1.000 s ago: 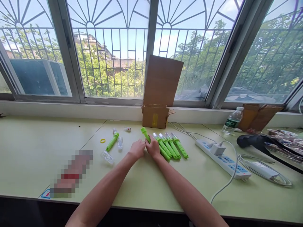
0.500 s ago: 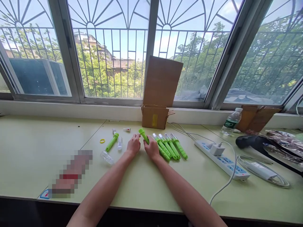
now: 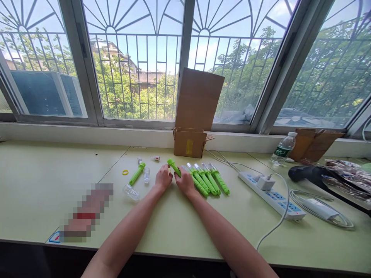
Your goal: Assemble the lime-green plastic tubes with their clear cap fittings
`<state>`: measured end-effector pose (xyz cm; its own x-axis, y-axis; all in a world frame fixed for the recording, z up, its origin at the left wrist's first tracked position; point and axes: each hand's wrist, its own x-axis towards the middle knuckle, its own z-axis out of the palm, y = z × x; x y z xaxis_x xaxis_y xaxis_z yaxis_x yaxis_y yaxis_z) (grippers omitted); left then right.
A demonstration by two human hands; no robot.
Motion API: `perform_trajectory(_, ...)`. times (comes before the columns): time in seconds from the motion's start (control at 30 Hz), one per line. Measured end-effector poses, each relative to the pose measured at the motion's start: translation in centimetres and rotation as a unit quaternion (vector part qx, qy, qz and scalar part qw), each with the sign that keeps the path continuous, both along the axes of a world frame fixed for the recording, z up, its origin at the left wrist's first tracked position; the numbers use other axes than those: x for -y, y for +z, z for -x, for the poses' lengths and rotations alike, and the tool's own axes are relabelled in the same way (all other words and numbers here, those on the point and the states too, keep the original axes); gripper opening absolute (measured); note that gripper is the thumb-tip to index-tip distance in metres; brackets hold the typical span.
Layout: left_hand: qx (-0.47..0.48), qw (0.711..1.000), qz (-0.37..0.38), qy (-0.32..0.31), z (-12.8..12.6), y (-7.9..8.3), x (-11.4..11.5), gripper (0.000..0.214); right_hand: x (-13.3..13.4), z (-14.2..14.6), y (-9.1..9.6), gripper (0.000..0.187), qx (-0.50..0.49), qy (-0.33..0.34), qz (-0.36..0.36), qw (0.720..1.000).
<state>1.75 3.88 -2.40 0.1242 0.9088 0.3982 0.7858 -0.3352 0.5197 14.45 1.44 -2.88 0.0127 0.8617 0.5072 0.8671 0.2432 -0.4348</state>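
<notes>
My right hand (image 3: 184, 180) is closed around a green plastic stick handle (image 3: 173, 167), its wide collar end tilted up and to the left. Close beside that collar, my left hand (image 3: 164, 178) has its fingers drawn together; whatever they pinch is hidden. Left of my hands lie another green handle (image 3: 137, 174), a clear plastic tube (image 3: 147, 175), a larger clear ribbed piece (image 3: 131, 192), a yellow ring (image 3: 125, 172) and a small white part with a red mark (image 3: 155, 158). Several green sticks with clear tips (image 3: 209, 180) lie in a row just right of my right hand.
An open cardboard box (image 3: 188, 143) stands at the back against the window sill. To the right are a power strip (image 3: 272, 196) with a plugged-in charger and cable, a coiled white adapter (image 3: 320, 208), a water bottle (image 3: 283, 150) and a black curved object (image 3: 307, 173).
Both hands have shifted slightly left, and the green handle has moved with my right hand. The yellow bit seen earlier by my left fingertips no longer shows. The loose parts lie where they were.
</notes>
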Motion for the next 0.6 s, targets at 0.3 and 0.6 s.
perform_trajectory(0.3,0.056,0.998,0.015,0.027,0.3,-0.1,-0.4,0.03,0.2,0.1,0.2,0.03,-0.001,0.021,-0.006,1.0)
perform_trajectory(0.6,0.203,0.973,0.042,0.1,1.6,-0.6,-2.1,0.027,0.6,0.2,0.3,0.036,-0.007,0.068,-0.002,0.998)
